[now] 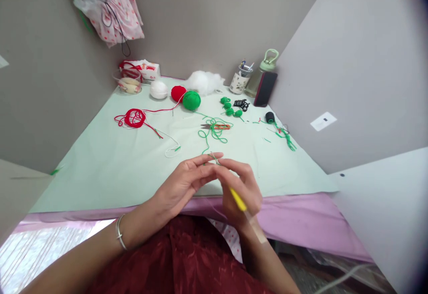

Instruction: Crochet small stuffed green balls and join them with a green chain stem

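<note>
My right hand [242, 187] is closed around a crochet hook, its yellow handle [238, 199] slanting down toward the wrist. The metal tip meets the fingertips of my left hand [190, 178] just above the table's front edge. My left hand pinches green yarn [206, 148] there; the small worked part is mostly hidden by the fingers. From my left fingers the strand runs up to a loose tangle lying over orange-handled scissors [222, 127], then on to a green yarn ball [191, 100].
Behind are a red yarn ball [178, 93], a white yarn ball [158, 90] and white stuffing [204, 83]. Several small green crocheted pieces [229, 112] lie right of centre. A phone [266, 89] leans on a bottle [255, 80]. A red yarn coil [134, 118] lies left.
</note>
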`<state>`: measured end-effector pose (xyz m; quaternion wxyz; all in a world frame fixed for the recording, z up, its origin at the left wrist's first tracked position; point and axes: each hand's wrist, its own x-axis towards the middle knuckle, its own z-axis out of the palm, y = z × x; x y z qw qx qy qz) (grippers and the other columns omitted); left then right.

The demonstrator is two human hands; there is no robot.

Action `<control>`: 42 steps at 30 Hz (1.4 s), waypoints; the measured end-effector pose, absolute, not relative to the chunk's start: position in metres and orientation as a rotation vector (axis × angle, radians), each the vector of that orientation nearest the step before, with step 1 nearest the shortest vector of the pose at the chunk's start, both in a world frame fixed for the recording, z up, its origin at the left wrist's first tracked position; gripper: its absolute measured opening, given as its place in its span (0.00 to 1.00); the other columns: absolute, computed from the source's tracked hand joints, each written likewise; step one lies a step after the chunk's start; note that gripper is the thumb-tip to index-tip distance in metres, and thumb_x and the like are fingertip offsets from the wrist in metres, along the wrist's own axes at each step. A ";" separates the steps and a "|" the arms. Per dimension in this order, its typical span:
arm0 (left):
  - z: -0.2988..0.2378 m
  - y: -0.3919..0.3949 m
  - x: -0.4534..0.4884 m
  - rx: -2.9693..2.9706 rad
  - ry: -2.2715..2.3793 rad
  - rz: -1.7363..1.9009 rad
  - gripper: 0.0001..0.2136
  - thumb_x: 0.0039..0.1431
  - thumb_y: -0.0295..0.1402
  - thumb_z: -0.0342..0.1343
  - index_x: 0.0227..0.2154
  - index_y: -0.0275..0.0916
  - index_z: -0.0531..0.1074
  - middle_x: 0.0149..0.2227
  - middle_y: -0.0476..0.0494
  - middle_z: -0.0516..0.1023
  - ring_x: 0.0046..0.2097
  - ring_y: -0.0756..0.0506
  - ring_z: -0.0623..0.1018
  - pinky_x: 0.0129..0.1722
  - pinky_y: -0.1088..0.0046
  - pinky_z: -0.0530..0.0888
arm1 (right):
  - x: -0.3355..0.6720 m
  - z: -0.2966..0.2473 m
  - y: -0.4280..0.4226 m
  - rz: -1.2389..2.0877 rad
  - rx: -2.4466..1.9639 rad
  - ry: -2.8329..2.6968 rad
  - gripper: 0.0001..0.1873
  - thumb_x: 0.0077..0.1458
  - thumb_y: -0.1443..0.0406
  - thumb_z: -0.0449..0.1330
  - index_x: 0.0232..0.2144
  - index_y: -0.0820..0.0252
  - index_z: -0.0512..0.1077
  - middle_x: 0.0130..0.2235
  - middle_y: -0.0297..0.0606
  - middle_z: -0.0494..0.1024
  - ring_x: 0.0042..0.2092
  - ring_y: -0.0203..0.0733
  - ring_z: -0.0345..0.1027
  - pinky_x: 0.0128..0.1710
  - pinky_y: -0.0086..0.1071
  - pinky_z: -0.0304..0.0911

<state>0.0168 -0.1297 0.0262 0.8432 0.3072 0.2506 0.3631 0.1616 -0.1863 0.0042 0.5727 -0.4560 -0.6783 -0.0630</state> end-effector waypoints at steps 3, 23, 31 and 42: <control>0.026 -0.127 0.014 0.595 0.534 0.795 0.13 0.53 0.29 0.70 0.43 0.38 0.85 0.40 0.46 0.80 0.41 0.51 0.77 0.52 0.71 0.73 | 0.163 0.009 -0.186 0.125 -1.020 -1.350 0.14 0.65 0.72 0.58 0.45 0.52 0.80 0.38 0.37 0.82 0.38 0.41 0.76 0.38 0.37 0.73; 0.033 -0.128 0.012 0.649 0.537 0.825 0.18 0.55 0.30 0.70 0.49 0.37 0.82 0.35 0.48 0.77 0.40 0.50 0.75 0.56 0.66 0.71 | 0.167 0.010 -0.179 0.543 -0.925 -1.049 0.08 0.66 0.64 0.60 0.37 0.56 0.80 0.34 0.36 0.80 0.30 0.35 0.72 0.34 0.34 0.70; 0.028 -0.137 0.018 0.849 0.624 0.983 0.25 0.53 0.29 0.71 0.56 0.45 0.79 0.32 0.53 0.76 0.38 0.51 0.74 0.48 0.74 0.70 | 0.156 0.003 -0.180 0.120 -1.068 -1.361 0.11 0.66 0.69 0.59 0.44 0.52 0.80 0.37 0.38 0.80 0.38 0.41 0.76 0.37 0.37 0.74; 0.027 -0.130 0.017 0.760 0.593 0.932 0.19 0.54 0.29 0.69 0.50 0.43 0.82 0.34 0.51 0.76 0.38 0.51 0.74 0.52 0.71 0.70 | 0.162 0.011 -0.176 0.376 -1.030 -1.205 0.11 0.69 0.67 0.54 0.39 0.56 0.77 0.33 0.35 0.76 0.31 0.37 0.73 0.33 0.35 0.72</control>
